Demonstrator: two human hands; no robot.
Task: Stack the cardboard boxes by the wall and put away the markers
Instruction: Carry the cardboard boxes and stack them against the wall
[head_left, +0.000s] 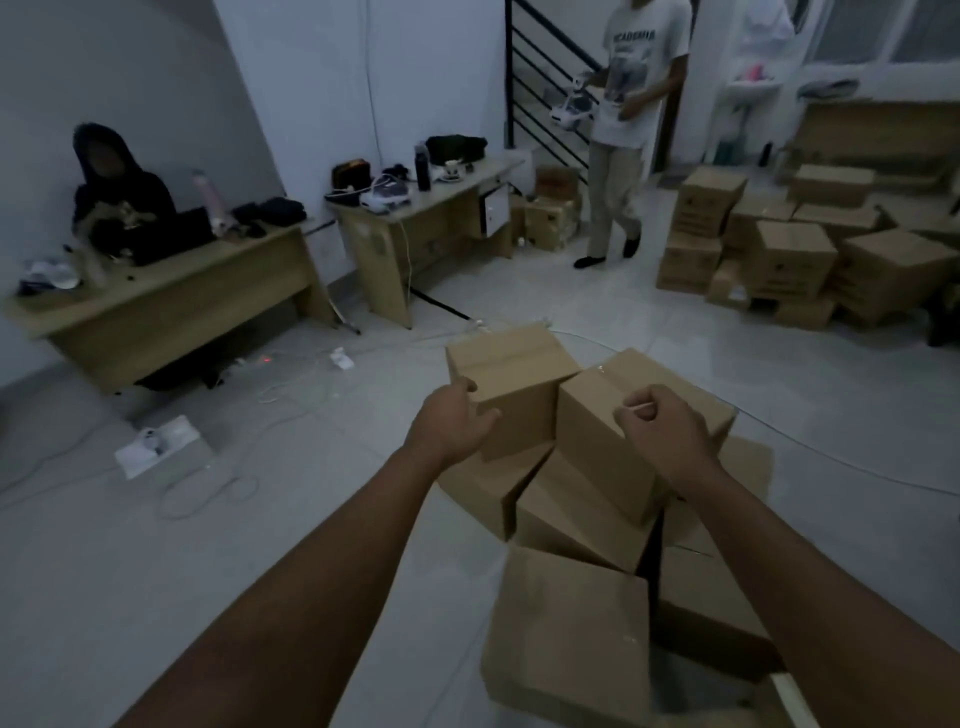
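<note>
While two hands reach out, left hand (453, 418) spread, right hand (660, 423) curled empty — two top boxes (511, 371)

- Plain tan-brown cardboard boxes (524, 400), unpatterned.
- Pale grey glossy floor tiles (260, 571).
- Light wood-grain desks (171, 312).
- White walls (311, 78).
- Black stair railing (540, 78).
- White printed T-shirt (641, 67), beige trousers (613, 202).

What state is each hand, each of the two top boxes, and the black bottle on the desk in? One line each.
left hand: fingers spread, reaching the left top box
right hand: curled, holding nothing visible
left top box: closed, tilted
right top box: closed, tilted
black bottle: upright
</note>
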